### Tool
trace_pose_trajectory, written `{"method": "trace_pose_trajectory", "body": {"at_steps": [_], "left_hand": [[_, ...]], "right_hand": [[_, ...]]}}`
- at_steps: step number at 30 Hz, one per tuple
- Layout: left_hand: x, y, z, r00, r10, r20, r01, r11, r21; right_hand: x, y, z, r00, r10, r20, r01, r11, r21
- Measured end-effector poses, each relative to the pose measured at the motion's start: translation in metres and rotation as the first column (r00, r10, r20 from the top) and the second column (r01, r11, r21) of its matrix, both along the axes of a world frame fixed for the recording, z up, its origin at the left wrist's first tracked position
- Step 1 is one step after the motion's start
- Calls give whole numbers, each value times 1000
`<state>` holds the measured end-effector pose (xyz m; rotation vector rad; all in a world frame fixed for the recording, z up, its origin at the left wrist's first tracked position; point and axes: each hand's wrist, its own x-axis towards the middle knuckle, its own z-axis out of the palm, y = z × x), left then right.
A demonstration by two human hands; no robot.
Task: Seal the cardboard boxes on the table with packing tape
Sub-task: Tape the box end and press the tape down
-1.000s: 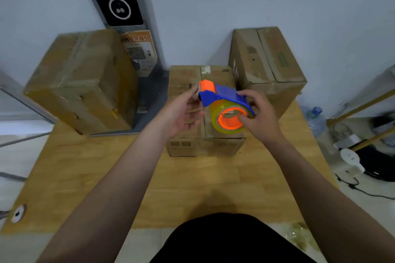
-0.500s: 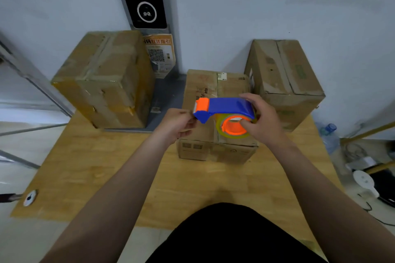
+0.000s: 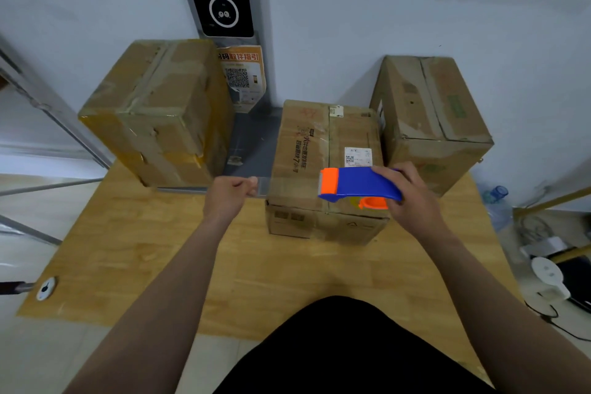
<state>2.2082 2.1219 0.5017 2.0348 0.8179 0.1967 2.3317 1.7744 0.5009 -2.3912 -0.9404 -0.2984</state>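
Note:
Three cardboard boxes stand on the wooden table (image 3: pixel 134 259): a large one at the left (image 3: pixel 160 112), a low middle box (image 3: pixel 326 163) and a tall one at the right (image 3: pixel 428 112). My right hand (image 3: pixel 406 198) grips a blue and orange tape dispenser (image 3: pixel 358 184) over the middle box's front edge. My left hand (image 3: pixel 230 195) pinches the free end of a clear strip of tape (image 3: pixel 265 186), stretched from the dispenser out past the box's left side.
A grey stand with a black screen (image 3: pixel 224 6) and a QR sign (image 3: pixel 243 77) rises behind the boxes. Right of the table a water bottle (image 3: pixel 497 201) and cables (image 3: pixel 550 313) lie on the floor. A metal frame (image 3: pixel 48 99) runs at the left.
My left hand pulled the tape end leftwards, away from the dispenser, drawing out a strip. The dispenser dropped lower over the middle box's front, and the view shifted closer.

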Motion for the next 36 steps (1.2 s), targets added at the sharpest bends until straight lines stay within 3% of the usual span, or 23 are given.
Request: {"method": "trace_pose_trajectory", "body": {"at_steps": [11, 36], "left_hand": [[-16, 9, -55, 998, 41, 37, -45, 991, 123], [13, -18, -133, 971, 190, 148, -183, 981, -59]], "right_hand": [[-16, -5, -36, 998, 57, 30, -54, 996, -75], [-18, 25, -43, 996, 28, 88, -8, 975, -222]]}}
